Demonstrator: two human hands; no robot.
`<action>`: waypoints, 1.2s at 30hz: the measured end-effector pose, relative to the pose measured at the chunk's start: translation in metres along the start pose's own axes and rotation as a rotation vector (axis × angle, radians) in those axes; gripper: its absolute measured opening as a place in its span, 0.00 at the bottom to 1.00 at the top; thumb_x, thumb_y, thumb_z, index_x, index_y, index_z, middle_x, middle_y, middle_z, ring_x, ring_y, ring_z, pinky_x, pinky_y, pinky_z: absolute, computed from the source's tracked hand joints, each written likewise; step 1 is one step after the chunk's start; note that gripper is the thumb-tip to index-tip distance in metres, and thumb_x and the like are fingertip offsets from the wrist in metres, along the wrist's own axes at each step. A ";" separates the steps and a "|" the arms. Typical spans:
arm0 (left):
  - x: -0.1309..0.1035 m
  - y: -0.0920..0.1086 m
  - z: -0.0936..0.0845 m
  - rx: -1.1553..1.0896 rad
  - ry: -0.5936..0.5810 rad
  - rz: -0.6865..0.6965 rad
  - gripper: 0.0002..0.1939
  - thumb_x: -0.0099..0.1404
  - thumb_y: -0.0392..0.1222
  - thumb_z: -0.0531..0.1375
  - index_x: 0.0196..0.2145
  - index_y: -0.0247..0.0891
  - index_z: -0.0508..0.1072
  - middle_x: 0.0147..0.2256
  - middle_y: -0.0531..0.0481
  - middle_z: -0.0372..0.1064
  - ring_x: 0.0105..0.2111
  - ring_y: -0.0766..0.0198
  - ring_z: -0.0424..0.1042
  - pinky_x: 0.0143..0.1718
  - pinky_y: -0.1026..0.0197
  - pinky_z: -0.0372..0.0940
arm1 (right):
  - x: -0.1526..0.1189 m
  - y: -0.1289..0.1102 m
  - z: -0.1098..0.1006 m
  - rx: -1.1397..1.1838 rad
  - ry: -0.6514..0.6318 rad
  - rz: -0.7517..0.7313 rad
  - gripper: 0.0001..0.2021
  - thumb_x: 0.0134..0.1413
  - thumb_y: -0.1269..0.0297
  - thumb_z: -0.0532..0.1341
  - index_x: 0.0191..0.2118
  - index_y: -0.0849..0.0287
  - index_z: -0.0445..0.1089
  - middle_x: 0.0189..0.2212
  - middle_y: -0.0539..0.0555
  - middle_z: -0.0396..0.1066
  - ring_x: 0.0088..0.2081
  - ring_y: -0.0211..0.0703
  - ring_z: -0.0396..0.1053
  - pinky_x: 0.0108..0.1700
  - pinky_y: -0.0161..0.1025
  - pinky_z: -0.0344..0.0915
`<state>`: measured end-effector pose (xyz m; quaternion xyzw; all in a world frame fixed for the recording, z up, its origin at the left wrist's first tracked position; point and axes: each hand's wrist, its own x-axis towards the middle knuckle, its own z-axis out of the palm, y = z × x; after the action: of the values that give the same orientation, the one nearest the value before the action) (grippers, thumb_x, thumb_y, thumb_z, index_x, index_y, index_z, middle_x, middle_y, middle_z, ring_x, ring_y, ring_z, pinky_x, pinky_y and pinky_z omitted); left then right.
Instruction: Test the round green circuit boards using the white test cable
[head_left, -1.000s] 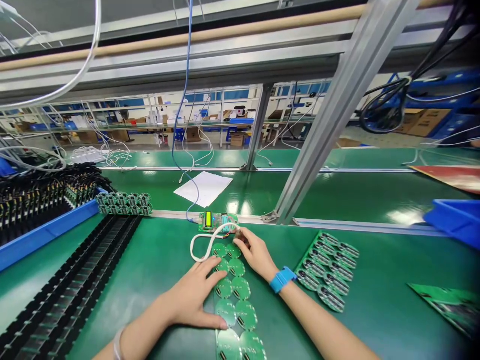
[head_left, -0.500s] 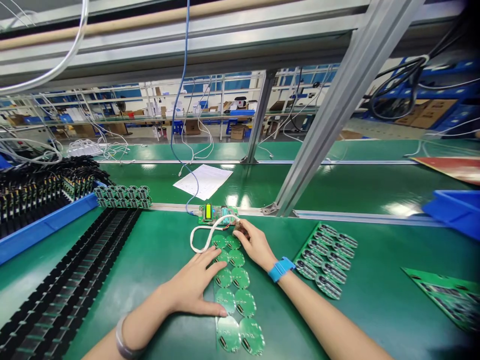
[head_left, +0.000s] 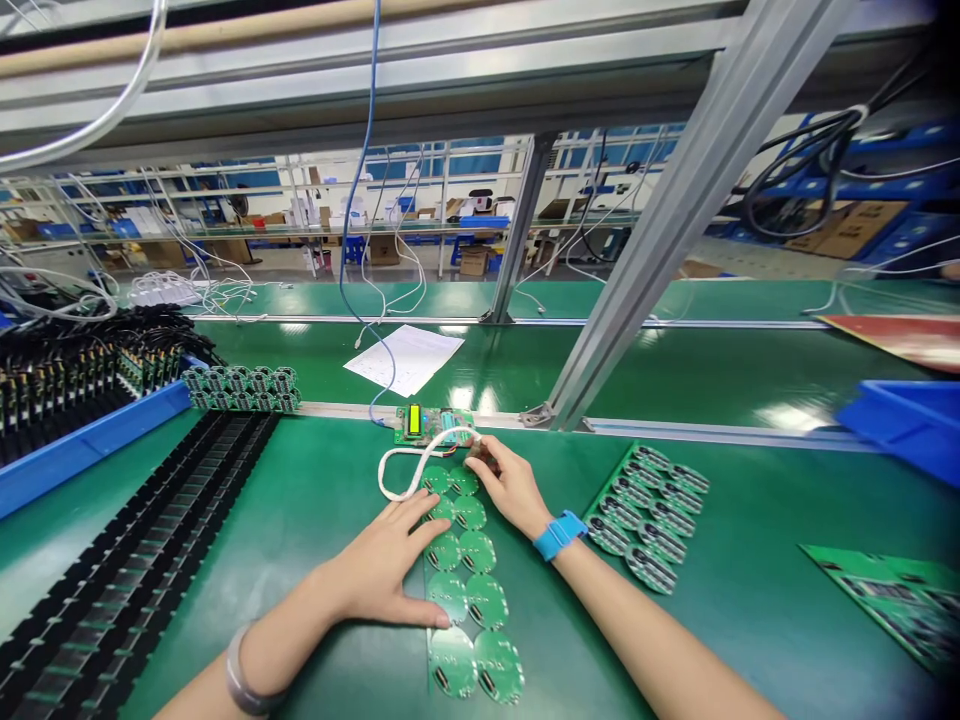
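Note:
A green panel of round circuit boards (head_left: 478, 553) lies lengthwise in front of me. My left hand (head_left: 390, 570) rests on its left edge, fingers spread and thumb touching a lower disc. At the panel's far end, my right hand (head_left: 511, 487) pinches a small brownish probe block (head_left: 484, 457), partly hidden by the fingers, over or against the top right disc; contact is unclear. A white sleeved cable (head_left: 390, 478) loops from that block toward a programmer board (head_left: 431, 426) with a lit yellow-green display, just beyond the panel.
Another round-board panel (head_left: 649, 510) lies at right, with a green board (head_left: 885, 595) farther right. Black slotted racks (head_left: 142, 540) run along the left, beside a blue tray (head_left: 97, 442) of boards. A slanted metal post (head_left: 660, 230) rises behind; a paper sheet (head_left: 405, 358) lies beyond the rail.
The view has shifted very slightly. Both hands keep the same places on the panel and the probe block.

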<state>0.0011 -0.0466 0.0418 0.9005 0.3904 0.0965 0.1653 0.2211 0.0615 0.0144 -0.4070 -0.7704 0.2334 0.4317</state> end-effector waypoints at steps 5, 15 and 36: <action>0.000 0.000 0.001 -0.008 0.014 0.003 0.47 0.58 0.67 0.61 0.64 0.36 0.53 0.65 0.34 0.41 0.65 0.43 0.42 0.63 0.40 0.45 | -0.009 -0.004 -0.008 0.179 -0.039 0.076 0.08 0.59 0.60 0.56 0.40 0.58 0.65 0.29 0.51 0.67 0.29 0.40 0.66 0.33 0.36 0.65; 0.000 0.002 0.000 0.001 0.012 -0.014 0.46 0.57 0.66 0.62 0.63 0.36 0.54 0.65 0.35 0.42 0.65 0.43 0.43 0.62 0.41 0.49 | -0.017 -0.004 -0.014 0.256 -0.156 0.123 0.09 0.57 0.58 0.58 0.39 0.58 0.64 0.28 0.50 0.66 0.28 0.39 0.65 0.33 0.36 0.66; -0.003 0.001 0.002 0.105 0.064 0.071 0.45 0.62 0.68 0.56 0.64 0.32 0.52 0.64 0.30 0.43 0.64 0.42 0.45 0.61 0.41 0.51 | -0.015 -0.008 -0.020 0.115 -0.231 -0.015 0.07 0.59 0.59 0.57 0.37 0.57 0.66 0.27 0.50 0.67 0.28 0.40 0.64 0.32 0.35 0.61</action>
<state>0.0002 -0.0503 0.0407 0.9176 0.3679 0.1104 0.1018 0.2386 0.0447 0.0236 -0.3462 -0.8032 0.3193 0.3647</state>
